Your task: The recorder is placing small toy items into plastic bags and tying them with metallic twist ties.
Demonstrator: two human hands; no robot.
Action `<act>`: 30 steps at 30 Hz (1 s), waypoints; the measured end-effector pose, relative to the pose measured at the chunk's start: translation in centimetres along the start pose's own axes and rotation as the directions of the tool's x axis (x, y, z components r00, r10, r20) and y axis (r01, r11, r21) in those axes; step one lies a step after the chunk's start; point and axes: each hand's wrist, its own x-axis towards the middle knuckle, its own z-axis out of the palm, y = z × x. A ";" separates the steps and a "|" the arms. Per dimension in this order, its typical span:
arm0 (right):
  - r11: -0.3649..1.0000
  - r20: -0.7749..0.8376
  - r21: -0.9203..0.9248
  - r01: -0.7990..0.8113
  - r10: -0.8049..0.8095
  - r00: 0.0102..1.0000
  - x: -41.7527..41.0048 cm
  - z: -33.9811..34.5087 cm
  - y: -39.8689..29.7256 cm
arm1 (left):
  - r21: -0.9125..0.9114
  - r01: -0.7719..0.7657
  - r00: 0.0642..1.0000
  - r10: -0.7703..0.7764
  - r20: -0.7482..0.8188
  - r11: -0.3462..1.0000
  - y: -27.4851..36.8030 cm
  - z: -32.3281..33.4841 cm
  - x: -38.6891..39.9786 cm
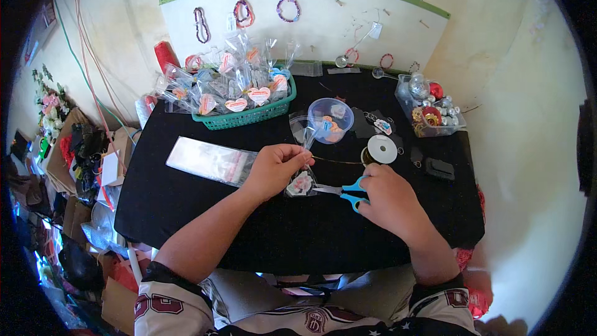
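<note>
My left hand (277, 168) pinches the gathered neck of a clear plastic bag, which hangs below the fingers with a pink and white flower-like piece (301, 184) inside. A thin gold ribbon (338, 161) runs from the left fingertips to a white spool (382, 149). My right hand (389, 196) holds scissors with light blue handles (352, 194), the blades pointing left towards the bag. The right fingers are beside the ribbon's spool end; whether they pinch the ribbon I cannot tell. A round clear tub (330, 119) with small coloured pieces stands behind the hands.
Flat clear bags (205, 159) lie at left. A green basket (247, 118) of filled bags stands behind them. A plastic box (431, 129) of baubles sits at back right, near a black object (440, 169). Bracelets hang on a white board (317, 14) behind the black-covered table (280, 238).
</note>
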 end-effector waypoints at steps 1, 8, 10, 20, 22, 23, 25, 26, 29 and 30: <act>1.000 -0.073 -0.008 0.017 -0.017 0.997 -0.2 0.2 0.0 | -0.006 0.003 1.000 -0.003 -0.004 1.000 0.0 0.1 0.0; 0.958 -0.142 0.283 -0.042 0.085 0.986 -3.6 0.9 0.9 | -0.106 0.012 1.000 -0.011 0.009 0.994 0.2 0.1 -0.3; 0.685 0.000 0.726 -0.060 0.087 0.996 -4.8 2.2 1.4 | -0.155 0.023 1.000 -0.024 0.000 0.988 0.8 0.3 -0.6; -0.461 0.389 0.792 -0.401 -0.126 0.913 -4.7 5.6 -1.1 | -0.157 0.012 1.000 -0.010 0.012 0.987 0.6 0.5 -0.3; -0.444 0.418 0.787 -0.428 -0.128 0.900 -4.0 5.8 -1.2 | -0.139 0.004 1.000 -0.002 0.015 0.990 0.8 0.4 -0.5; -0.446 0.418 0.786 -0.428 -0.126 0.899 -3.9 5.7 -1.4 | -0.121 -0.007 1.000 0.009 0.016 0.993 0.9 0.4 -0.6; -0.405 0.431 0.806 -0.431 -0.096 0.897 -3.5 5.7 -1.6 | -0.107 -0.003 1.000 0.005 0.016 0.994 0.8 0.5 -0.7; -0.405 0.432 0.806 -0.431 -0.094 0.897 -3.3 5.7 -1.6 | -0.091 0.000 1.000 0.002 0.016 0.996 0.8 0.5 -0.7; -0.388 0.444 0.810 -0.439 -0.082 0.892 -3.1 5.6 -1.6 | -0.054 -0.037 0.999 0.039 0.026 0.998 1.2 0.6 -0.9; -0.377 0.458 0.812 -0.446 -0.063 0.887 -3.0 5.6 -1.6 | -0.054 -0.037 0.999 0.039 0.028 0.998 1.2 0.6 -0.9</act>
